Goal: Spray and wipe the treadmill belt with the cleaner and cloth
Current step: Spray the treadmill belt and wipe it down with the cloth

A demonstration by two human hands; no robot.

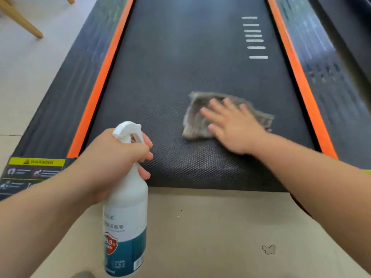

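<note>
The black treadmill belt (170, 77) runs away from me between two orange side strips. A crumpled grey cloth (197, 115) lies on the near right part of the belt, and my right hand (232, 125) presses flat on it with fingers spread; both are motion-blurred. My left hand (118, 155) grips the neck of a white spray bottle (125, 213) with a white trigger head and a teal label. The bottle is upright above the floor, just in front of the belt's near left end, nozzle pointing toward the belt.
Orange strips (104, 77) and dark side rails (60, 93) border the belt. A yellow warning sticker (37, 161) sits at the near left corner. Wooden chair legs (20, 19) stand at the far left on the beige floor (210, 227).
</note>
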